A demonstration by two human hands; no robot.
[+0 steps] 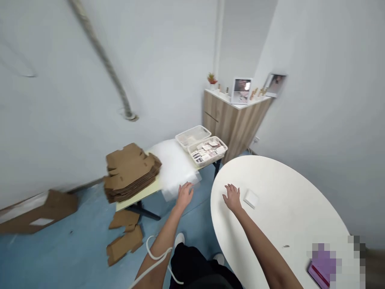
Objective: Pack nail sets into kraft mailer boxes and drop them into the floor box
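My left hand [184, 194] reaches to the near edge of a stack of clear plastic sheets [176, 166] on a small yellow-topped table [136, 195]; its fingers curl onto a sheet's corner. My right hand [232, 197] lies flat with fingers spread on a white oval table [279, 212]. A small white square box [250, 198] sits just right of that hand, not touched.
A pile of flat brown cardboard blanks [130, 171] sits on the small table's left end. Two white mesh baskets [207, 150] stand at its far end, one holding small cards. Cardboard pieces [123, 241] lie on the blue floor. A wooden cabinet [233, 120] fills the corner.
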